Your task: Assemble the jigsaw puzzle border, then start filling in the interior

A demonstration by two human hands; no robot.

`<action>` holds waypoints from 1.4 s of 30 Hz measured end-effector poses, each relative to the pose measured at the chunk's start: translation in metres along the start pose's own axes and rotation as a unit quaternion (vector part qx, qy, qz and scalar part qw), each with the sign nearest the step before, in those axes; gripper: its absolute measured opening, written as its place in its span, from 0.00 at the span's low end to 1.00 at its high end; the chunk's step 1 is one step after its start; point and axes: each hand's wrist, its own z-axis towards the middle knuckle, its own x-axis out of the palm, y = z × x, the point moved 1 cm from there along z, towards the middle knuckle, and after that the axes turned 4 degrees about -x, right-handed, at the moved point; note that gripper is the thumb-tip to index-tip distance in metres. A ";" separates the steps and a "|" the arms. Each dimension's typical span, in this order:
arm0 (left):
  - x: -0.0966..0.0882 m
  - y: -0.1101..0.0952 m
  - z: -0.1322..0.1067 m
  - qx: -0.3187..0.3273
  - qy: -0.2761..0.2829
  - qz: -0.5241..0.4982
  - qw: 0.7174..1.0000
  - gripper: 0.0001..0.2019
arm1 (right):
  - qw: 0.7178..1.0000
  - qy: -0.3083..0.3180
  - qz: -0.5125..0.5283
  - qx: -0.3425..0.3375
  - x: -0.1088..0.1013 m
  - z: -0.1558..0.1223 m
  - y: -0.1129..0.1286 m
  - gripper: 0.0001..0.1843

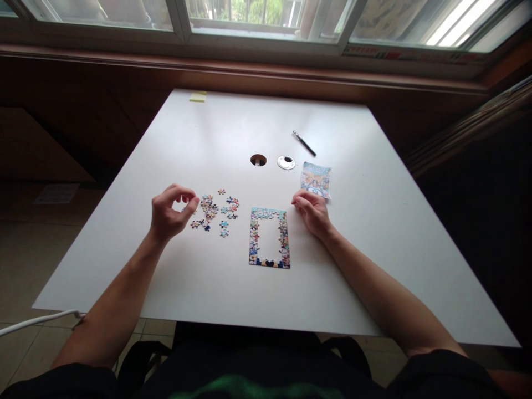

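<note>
My left hand (172, 213) is curled at the left edge of a pile of loose jigsaw pieces (209, 206), thumb and forefinger tips brought together; anything small between them cannot be made out. Right of the pile lies a jigsaw border (285, 235), a joined rectangular frame with a bare white middle. My right hand (312, 212) rests beside its upper right corner, fingers folded in and thumb against them, contents hidden. Just beyond that hand is a creased picture sheet (316, 176) in blue and orange, its lower edge partly covered by the hand.
A black pen (304, 143) lies toward the back right of the white table (216, 288). Near the centre are a round cable hole (258, 160) and its loose silver cover (286, 162). Yellow sticky notes (198, 97) sit at the far edge; a white cable (41, 320) hangs at left.
</note>
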 end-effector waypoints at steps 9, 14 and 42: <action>0.016 -0.002 -0.005 0.153 0.245 0.074 0.954 0.03 | 0.998 -0.008 0.056 0.021 0.002 -0.001 -0.004 0.11; 0.019 -0.006 -0.010 0.160 0.300 0.080 0.937 0.05 | 0.998 -0.016 0.058 0.003 0.001 -0.001 -0.005 0.09; 0.045 -0.042 -0.032 0.009 0.322 -0.134 0.937 0.07 | 0.937 0.119 -0.192 -0.268 0.028 -0.019 0.041 0.03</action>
